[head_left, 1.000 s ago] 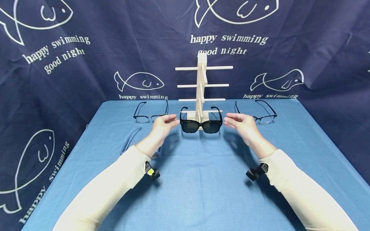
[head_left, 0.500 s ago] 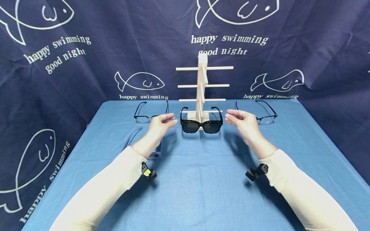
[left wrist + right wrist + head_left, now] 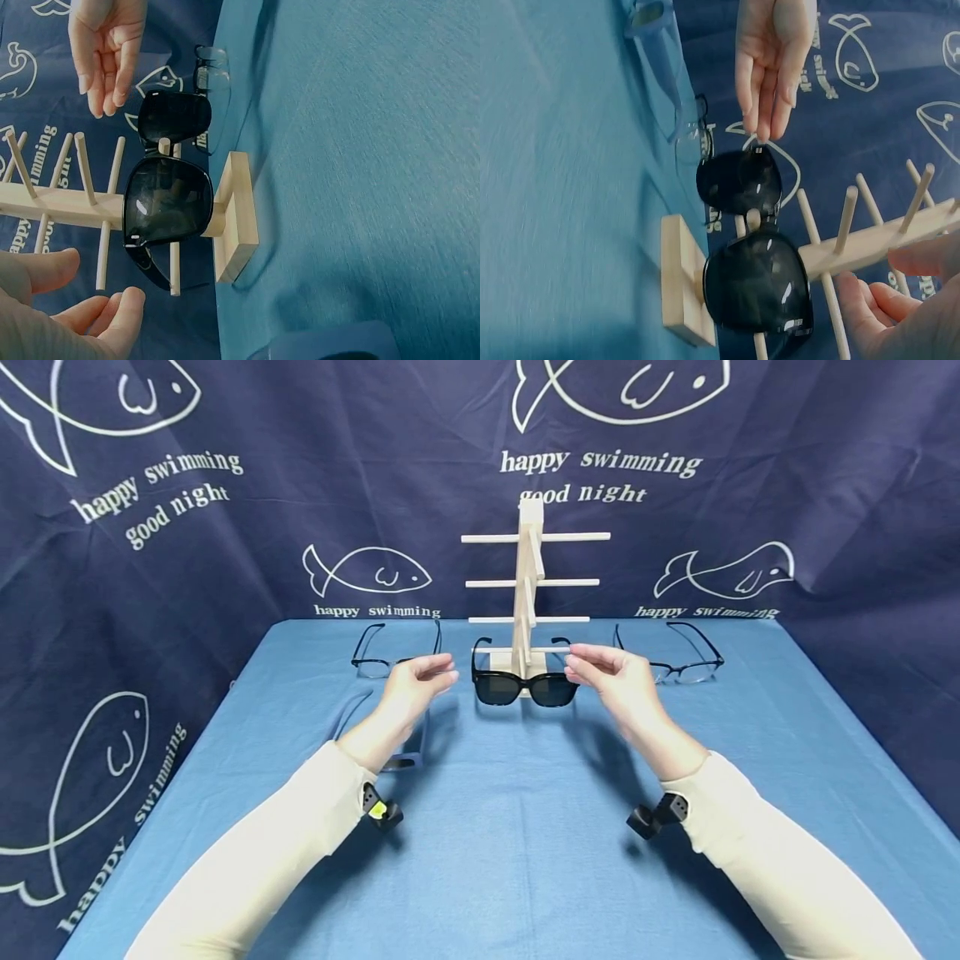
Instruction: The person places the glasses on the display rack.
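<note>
While the sunglasses (image 3: 498,690) rest on the lowest peg (image 3: 502,650) of the wooden stand (image 3: 526,560), near the middle of the worktop's (image 3: 517,843) back edge, both forearms (image 3: 247,860) reach forward, angled inward. I observe the left hand (image 3: 408,692) apart from the sunglasses, thumb and fingertips spread. The right hand (image 3: 624,687), likewise spread, is just beside their right end.
</note>
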The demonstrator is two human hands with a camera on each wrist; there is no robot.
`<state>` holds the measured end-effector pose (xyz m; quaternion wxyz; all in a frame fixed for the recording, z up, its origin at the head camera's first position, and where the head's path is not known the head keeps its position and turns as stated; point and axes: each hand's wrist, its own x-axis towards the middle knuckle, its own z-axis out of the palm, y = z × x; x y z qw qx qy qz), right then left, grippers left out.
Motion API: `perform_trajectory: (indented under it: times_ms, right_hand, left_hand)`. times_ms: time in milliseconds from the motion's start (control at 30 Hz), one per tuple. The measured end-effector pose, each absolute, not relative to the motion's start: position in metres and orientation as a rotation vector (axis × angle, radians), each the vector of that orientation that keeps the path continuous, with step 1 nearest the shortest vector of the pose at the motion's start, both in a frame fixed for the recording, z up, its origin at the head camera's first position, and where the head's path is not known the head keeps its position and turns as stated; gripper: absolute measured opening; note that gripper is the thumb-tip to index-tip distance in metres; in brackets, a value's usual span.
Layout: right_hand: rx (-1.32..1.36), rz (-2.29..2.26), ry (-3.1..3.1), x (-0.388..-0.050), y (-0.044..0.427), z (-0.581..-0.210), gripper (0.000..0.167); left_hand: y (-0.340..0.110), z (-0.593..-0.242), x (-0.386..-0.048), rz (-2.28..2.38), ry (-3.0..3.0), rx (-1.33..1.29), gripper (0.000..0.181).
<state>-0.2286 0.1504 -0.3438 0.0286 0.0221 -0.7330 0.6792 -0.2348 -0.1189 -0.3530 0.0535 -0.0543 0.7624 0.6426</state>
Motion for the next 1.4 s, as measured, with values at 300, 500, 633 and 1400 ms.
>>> perform_trajectory:
  times_ms: [300,500,633,1400]
  right_hand:
    - [0.114,2.169,-2.246,-0.222,0.132,-0.344,0.037]
    - [0.131,2.187,-2.251,-0.217,0.122,-0.344,0.037]
    - [0.138,2.208,-2.254,-0.214,0.114,-0.344,0.036]
    - [0.173,2.295,-2.283,-0.202,0.084,-0.35,0.036]
  left_hand:
    - [-0.133,-0.356,-0.232,1.911,2.348,-0.128,0.044]
    - [-0.147,-0.358,-0.23,1.883,2.346,-0.133,0.045]
    - [-0.157,-0.36,-0.227,1.88,2.337,-0.139,0.046]
    - [-0.202,-0.355,-0.208,1.77,2.483,-0.12,0.048]
